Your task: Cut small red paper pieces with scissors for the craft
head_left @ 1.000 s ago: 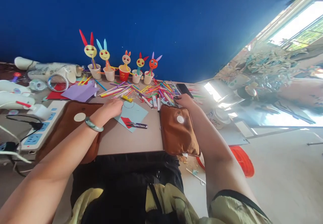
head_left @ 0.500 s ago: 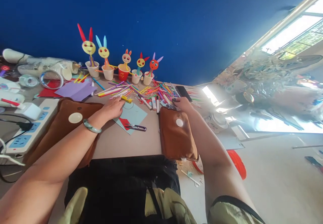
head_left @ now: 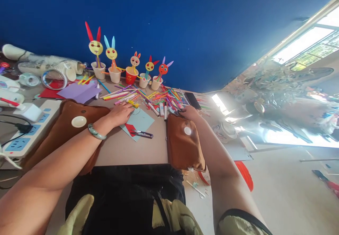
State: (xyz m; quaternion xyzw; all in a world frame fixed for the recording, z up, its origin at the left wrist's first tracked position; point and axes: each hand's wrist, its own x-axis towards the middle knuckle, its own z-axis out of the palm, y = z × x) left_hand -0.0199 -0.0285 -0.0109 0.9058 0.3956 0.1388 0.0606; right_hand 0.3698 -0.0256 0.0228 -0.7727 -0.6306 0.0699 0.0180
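My left hand (head_left: 122,115), a jade-coloured bangle on its wrist, lies low over the left edge of a light-blue paper sheet (head_left: 144,119). Its fingers are stretched out beside a short yellow piece (head_left: 133,103), and no firm grip on it shows. Small scissors (head_left: 142,133) with dark handles rest on the sheet, over a red paper scrap (head_left: 129,129). My right hand (head_left: 190,112) is at the top edge of a brown plush hot-water bag (head_left: 185,146). Its fingers are curled around something small and dark that I cannot make out.
Several bunny-faced figures in paper cups (head_left: 131,76) line the wall. Coloured sticks (head_left: 172,97), markers (head_left: 155,107) and a black phone (head_left: 192,100) lie before them. At left are another brown bag (head_left: 63,132), a power strip (head_left: 34,130) and purple paper (head_left: 79,93).
My left hand has shifted slightly right over the light-blue sheet. My right hand has lowered a little at the bag's top edge. The view has tilted slightly.
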